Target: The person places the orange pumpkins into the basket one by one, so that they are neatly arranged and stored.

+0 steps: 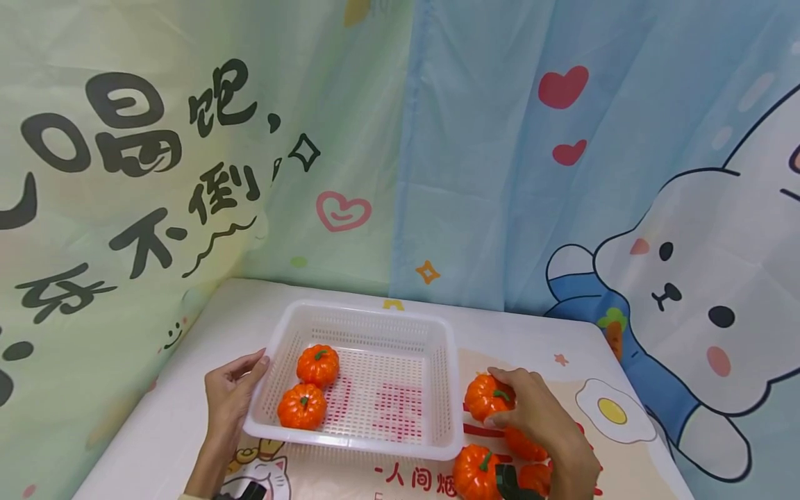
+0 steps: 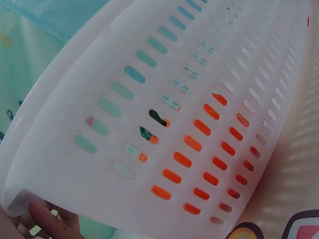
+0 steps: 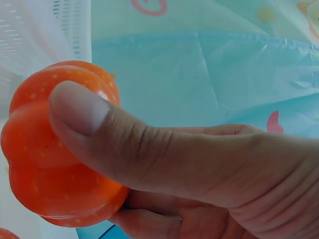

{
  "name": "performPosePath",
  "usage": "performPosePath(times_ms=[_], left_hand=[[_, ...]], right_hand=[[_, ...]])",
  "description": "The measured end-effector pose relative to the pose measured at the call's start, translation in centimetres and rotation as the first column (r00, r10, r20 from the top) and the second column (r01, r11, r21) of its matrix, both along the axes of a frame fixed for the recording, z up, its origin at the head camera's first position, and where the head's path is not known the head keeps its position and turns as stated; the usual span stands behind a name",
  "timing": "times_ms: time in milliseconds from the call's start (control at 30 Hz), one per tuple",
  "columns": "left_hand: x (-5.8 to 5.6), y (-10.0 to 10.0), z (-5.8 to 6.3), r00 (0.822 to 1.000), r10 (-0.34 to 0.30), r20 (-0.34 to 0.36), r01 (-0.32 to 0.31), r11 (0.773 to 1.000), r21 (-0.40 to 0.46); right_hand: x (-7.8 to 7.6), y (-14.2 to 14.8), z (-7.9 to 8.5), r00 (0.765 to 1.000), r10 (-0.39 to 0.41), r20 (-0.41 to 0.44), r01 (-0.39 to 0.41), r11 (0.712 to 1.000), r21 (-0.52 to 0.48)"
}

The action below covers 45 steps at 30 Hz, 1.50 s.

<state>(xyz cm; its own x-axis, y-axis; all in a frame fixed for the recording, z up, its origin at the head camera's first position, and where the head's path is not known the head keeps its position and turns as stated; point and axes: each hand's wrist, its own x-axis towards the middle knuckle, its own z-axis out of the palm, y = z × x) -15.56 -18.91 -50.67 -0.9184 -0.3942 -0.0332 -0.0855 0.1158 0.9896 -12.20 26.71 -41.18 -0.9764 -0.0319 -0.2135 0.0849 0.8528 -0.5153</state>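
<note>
A white perforated plastic basket (image 1: 350,439) stands tilted in the middle, its left rim gripped between the thumb and fingers of my left hand (image 1: 232,389). Inside it, on the left, lie two small orange toy pumpkins with green stems, one pumpkin (image 1: 318,365) behind the other pumpkin (image 1: 303,407). Just right of the basket, my right hand (image 1: 539,410) holds another orange pumpkin (image 1: 484,397) between thumb and fingers. The right wrist view shows the thumb pressed across this pumpkin (image 3: 60,164). Through the slots in the left wrist view, orange shows behind the basket wall (image 2: 134,164).
More pumpkins lie on the table below my right hand, with one pumpkin (image 1: 476,472) at the front and others partly hidden by the hand and wrist. A printed mat (image 1: 350,476) covers part of the white table (image 1: 181,375). Printed curtains (image 1: 462,173) hang behind.
</note>
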Motion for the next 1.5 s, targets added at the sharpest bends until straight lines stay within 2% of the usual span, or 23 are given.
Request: performPosePath(times_ms=[567,767,1500], left_hand=[[-0.1,-0.1,-0.1,1.0,-0.002,0.012,0.002,1.0,0.0],[-0.1,0.1,0.0,1.0,0.005,-0.007,-0.005,1.0,0.003],[0.0,-0.1,-0.1,1.0,0.006,0.006,-0.006,1.0,0.016]], right_hand=[[0.4,-0.6,0.8,1.0,0.001,0.005,-0.001,1.0,0.017],[0.8,-0.7,1.0,1.0,-0.011,0.006,0.011,1.0,0.011],[1.2,-1.8,2.1,1.0,0.017,-0.02,-0.016,0.999,0.042]])
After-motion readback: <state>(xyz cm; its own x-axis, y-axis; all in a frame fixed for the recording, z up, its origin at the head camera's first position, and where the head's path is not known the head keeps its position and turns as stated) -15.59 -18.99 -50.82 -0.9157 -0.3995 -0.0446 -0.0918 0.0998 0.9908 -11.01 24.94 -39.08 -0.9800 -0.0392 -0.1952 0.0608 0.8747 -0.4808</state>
